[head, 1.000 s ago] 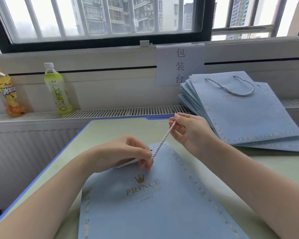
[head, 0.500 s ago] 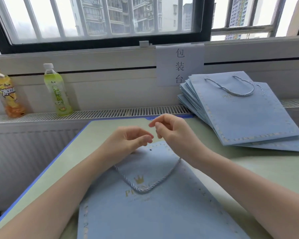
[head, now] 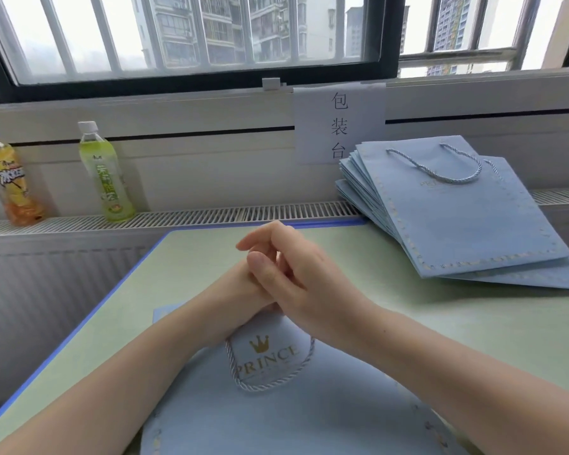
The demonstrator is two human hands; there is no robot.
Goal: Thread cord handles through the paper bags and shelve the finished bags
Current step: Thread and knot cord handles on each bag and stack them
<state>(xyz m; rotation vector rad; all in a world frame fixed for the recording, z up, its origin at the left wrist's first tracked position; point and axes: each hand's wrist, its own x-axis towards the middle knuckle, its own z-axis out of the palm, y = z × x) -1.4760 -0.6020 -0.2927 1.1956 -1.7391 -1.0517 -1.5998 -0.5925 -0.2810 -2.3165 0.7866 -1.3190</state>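
Cord handle looped on the bag just below both hands. Right hand is overlapped on left hand at the bag top; grip can't be told. Risk: cord pulled back out if an end is left unsecured.

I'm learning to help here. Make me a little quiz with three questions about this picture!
1. True or false: the twisted grey cord handle lies in a loop on the light blue paper bag near the person.
2. Which bottle has the white cap? A) the yellow drink bottle B) the green drink bottle
3. Fill in: the gold word printed under the crown is ____.

Key
1. True.
2. B.
3. PRINCE.

The stack of light blue paper bags sits on the right; the right hand crosses over the left hand.
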